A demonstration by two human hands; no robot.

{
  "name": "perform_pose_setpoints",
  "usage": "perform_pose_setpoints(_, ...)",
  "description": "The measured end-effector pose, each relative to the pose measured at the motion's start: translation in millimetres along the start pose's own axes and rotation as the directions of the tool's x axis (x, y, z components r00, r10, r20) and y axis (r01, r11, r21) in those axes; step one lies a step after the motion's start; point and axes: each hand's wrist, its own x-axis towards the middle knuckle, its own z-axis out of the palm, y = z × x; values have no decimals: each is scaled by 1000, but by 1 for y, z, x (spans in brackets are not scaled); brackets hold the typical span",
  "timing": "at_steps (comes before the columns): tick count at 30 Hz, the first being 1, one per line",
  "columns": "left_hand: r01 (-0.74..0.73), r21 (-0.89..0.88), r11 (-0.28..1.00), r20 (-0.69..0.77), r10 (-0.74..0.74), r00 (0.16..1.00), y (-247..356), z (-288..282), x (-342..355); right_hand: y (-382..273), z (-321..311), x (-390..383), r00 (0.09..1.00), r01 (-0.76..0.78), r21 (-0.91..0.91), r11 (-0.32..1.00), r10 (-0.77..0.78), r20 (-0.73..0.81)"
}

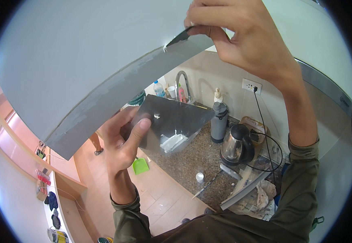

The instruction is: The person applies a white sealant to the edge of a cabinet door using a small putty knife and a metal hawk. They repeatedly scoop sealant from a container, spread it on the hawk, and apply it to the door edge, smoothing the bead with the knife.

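Observation:
My left hand (125, 137) grips a dark flat square sheet (172, 115), thumb on top, with a dab of white paste (174, 141) on its near part. Up at the top right, my right hand (240, 36) pinches a thin dark spreader blade (179, 39). The blade's tip, with a little white paste on it, touches the lower edge of a large grey panel (103, 44). Along that edge runs a seam with patchy lighter smears on the grey strip (119, 87) below it.
Below is a speckled countertop (176, 166) with an electric kettle (236, 146), a grey flask (219, 121), a small white cup (200, 177) and crumpled paper (265, 192). A black cord (261, 109) hangs from a wall socket (251, 85). A green dustpan (140, 166) lies on the floor.

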Motion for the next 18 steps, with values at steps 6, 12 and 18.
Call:
perform_pose_setpoints(6,35,-88,995,-57,-40,998,-3,0,-4,-11,-7,-36,964,-195,104,975,210,-162)
perform_pose_setpoints(12,332,-593,734,-10,-419,908,-51,40,-66,-128,23,-111,661,-576,789,215,690,295)
perform_pose_setpoints(18,317,-775,547,-84,-587,805,-56,78,-103,-189,75,-153,381,-496,795,-350,735,561)
